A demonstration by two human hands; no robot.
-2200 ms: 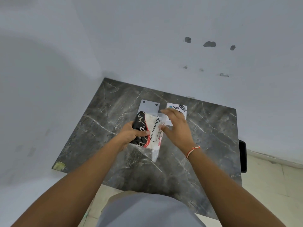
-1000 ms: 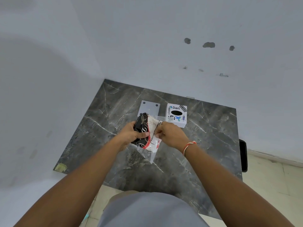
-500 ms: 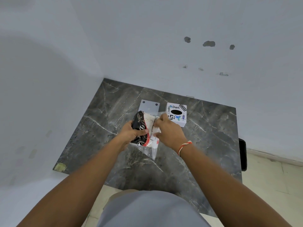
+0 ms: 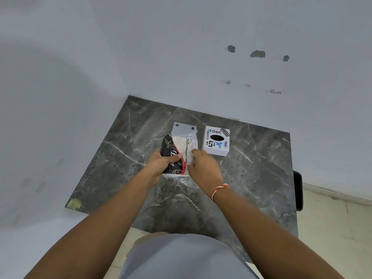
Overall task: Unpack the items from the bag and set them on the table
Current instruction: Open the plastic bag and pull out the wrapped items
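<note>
A: Left hand [image 4: 161, 164]?
B: Wrapped round the dark printed side of the crinkly clear plastic bag [image 4: 182, 150], held over the grey marble-look table [image 4: 120, 158].
A: Right hand [image 4: 203, 168]?
B: Fingertips pinching the film's edge; contents look white, hard to resolve.
A: Further right?
B: White stickered box [image 4: 216, 142], resting apart.

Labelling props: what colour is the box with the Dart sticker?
White box, black oval hole on top; head view.
</note>
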